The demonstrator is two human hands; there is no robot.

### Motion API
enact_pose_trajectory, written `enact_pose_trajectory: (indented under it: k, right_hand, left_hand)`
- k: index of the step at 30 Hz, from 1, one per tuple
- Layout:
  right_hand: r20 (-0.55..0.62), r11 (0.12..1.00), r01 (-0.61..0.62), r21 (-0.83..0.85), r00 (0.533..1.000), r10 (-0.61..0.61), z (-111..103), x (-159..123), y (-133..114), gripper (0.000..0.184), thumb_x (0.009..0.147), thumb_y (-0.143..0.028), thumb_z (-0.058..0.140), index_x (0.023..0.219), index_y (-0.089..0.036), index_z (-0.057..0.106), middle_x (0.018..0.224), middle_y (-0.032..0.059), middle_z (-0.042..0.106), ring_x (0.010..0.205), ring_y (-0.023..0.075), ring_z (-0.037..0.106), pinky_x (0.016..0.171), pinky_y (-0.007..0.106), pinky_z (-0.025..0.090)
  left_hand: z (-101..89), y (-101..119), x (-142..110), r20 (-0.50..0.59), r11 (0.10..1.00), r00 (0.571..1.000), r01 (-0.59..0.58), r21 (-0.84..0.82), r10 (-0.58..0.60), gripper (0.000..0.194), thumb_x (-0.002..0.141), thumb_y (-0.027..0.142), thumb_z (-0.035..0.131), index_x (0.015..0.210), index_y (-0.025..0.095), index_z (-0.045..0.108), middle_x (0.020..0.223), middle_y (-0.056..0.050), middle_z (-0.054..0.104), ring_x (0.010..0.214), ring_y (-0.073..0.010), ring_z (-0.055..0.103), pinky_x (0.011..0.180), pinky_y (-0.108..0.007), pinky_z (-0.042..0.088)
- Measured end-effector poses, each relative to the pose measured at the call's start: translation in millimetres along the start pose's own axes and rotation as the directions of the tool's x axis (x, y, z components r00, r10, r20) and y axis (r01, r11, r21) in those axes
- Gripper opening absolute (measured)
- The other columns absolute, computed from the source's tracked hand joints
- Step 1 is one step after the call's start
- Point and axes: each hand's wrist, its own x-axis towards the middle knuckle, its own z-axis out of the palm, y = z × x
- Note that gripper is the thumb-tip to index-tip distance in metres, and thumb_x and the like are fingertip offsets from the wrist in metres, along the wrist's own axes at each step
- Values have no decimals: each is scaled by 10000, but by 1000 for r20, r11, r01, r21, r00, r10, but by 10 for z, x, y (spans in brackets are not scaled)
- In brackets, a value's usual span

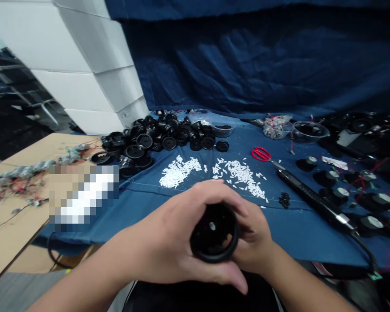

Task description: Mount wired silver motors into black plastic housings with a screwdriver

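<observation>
Both hands hold a round black plastic housing (216, 240), its hollow open end facing me, with a small pale spot deep inside. My left hand (169, 234) curls around its left side, thumb stretched along below the rim. From the right, my right hand (255, 229) is closed against the housing; some of its fingers are hidden behind it. Beyond my hands, two loose piles of small white pieces (178, 171) lie on the blue cloth (149, 197). A small heap of black screws or similar bits (284, 199) lies to their right.
A heap of black round parts (169, 134) stands at the back left, near stacked white boxes (117, 82). Red-handled scissors (261, 154) and a black corded power screwdriver (308, 197) lie right. Wired motors (42, 167) sit on cardboard; plastic bowls (310, 130) stand behind.
</observation>
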Motion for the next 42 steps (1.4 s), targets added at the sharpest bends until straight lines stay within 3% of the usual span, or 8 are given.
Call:
enact_pose_trajectory:
  k: [7, 11, 16, 23, 28, 30, 37, 42]
  right_hand:
    - [-277, 956, -280, -82, 928, 248, -406, -489, 41, 383, 948, -225, 752, 1323, -292, 710, 1341, 52, 708, 1263, 223, 654, 1116, 399, 524]
    - [-596, 887, -461, -30, 720, 354, -881, -998, 9, 240, 1037, -265, 635, 1249, -286, 747, 1283, 65, 702, 1165, 201, 681, 983, 321, 563]
    - [-766, 871, -492, 15, 555, 326, -1273, -1433, 2, 212, 1021, -297, 662, 1204, -254, 761, 1225, 85, 698, 1076, 199, 689, 917, 308, 562]
    - [-763, 875, -485, 7, 562, 318, -1457, -1575, -70, 210, 1030, -230, 631, 1199, -257, 752, 1216, 78, 674, 1084, 185, 681, 929, 286, 583]
    - [-772, 874, -484, 35, 543, 331, -1475, -1586, -75, 175, 1033, -227, 633, 1152, -257, 758, 1148, 60, 683, 1015, 155, 690, 904, 255, 598]
    - [-779, 865, -481, 142, 485, 397, -1443, -1573, -63, 153, 1030, -258, 648, 1133, -258, 761, 1109, 56, 698, 980, 153, 698, 880, 259, 603]
    - [-571, 619, -258, 742, 240, 785, -1373, -1385, -78, 278, 947, -369, 743, 1182, -219, 745, 1197, 109, 732, 1020, 214, 737, 897, 351, 657]
    - [-469, 493, -112, 863, 191, 862, -1517, -1225, -36, 405, 884, -411, 804, 1234, -220, 734, 1363, 129, 686, 1108, 242, 731, 904, 364, 669]
  left_hand:
    - [-170, -68, 376, -193, 922, 980, 35, 385, 44, 787, 712, 307, 987, 1387, 294, 582, 1154, -43, 757, 967, -254, 771, 885, -395, 665]
    - [145, -240, 830, 134, 805, 991, -85, 587, 6, 728, 824, 409, 906, 1424, 250, 526, 1292, -83, 695, 1093, -280, 733, 882, -372, 635]
    - [919, -630, 1065, 525, 770, 824, -190, 610, -212, 535, 925, 339, 810, 1358, 210, 522, 1313, -107, 620, 940, -254, 714, 750, -369, 602]
    - [1182, -814, 1021, 636, 766, 716, -226, 602, -289, 608, 943, 422, 780, 1447, 220, 505, 1357, -123, 638, 1083, -323, 698, 865, -457, 585]
    - [1096, -784, 1532, 628, 797, 756, -259, 546, -185, 592, 1012, 575, 633, 1456, 197, 529, 1377, -126, 675, 1214, -332, 673, 1014, -485, 551]
    - [1222, -904, 1864, 613, 792, 784, -311, 525, -98, 412, 1076, 355, 579, 1444, 176, 541, 1424, -125, 657, 1308, -301, 631, 1101, -452, 506]
    - [1811, -1650, 2489, 812, 814, 583, -475, 334, 7, 341, 976, 147, 657, 1317, 149, 639, 1270, -147, 715, 1170, -266, 690, 1008, -358, 526]
    - [1758, -1344, 2427, 812, 792, 581, -520, 319, 55, 298, 1033, 158, 571, 1329, 158, 600, 1293, -159, 680, 1202, -282, 653, 1092, -433, 466]
